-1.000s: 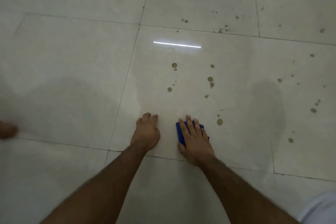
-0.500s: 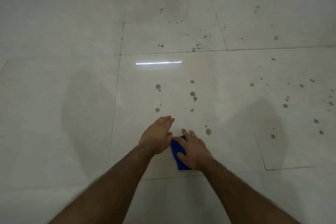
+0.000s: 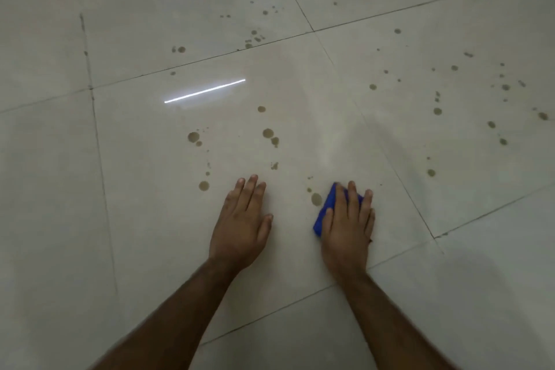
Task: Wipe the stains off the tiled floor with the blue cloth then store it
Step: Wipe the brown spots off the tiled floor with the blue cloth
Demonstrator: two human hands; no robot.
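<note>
My right hand (image 3: 348, 222) lies flat with straight fingers on the folded blue cloth (image 3: 326, 209), pressing it against the pale tiled floor (image 3: 150, 219). Most of the cloth is hidden under the palm; its left edge shows. A round brown stain (image 3: 316, 198) sits just left of the cloth. My left hand (image 3: 243, 219) rests flat on the tile, fingers straight, a hand's width left of the cloth. More brown stains dot the tile ahead, among them a stain (image 3: 204, 185) left of my left hand and a pair of stains (image 3: 268, 133) farther out.
Several more brown stains scatter over the tiles to the far right (image 3: 437, 111) and at the top (image 3: 181, 49). Dark grout lines (image 3: 99, 159) cross the floor. A bright strip of reflected light (image 3: 204, 91) lies on the tile ahead.
My hands have drawn apart: the right hand slid the cloth to the right, beside a round stain, and the left hand now lies flat on the floor. The view has tilted.
</note>
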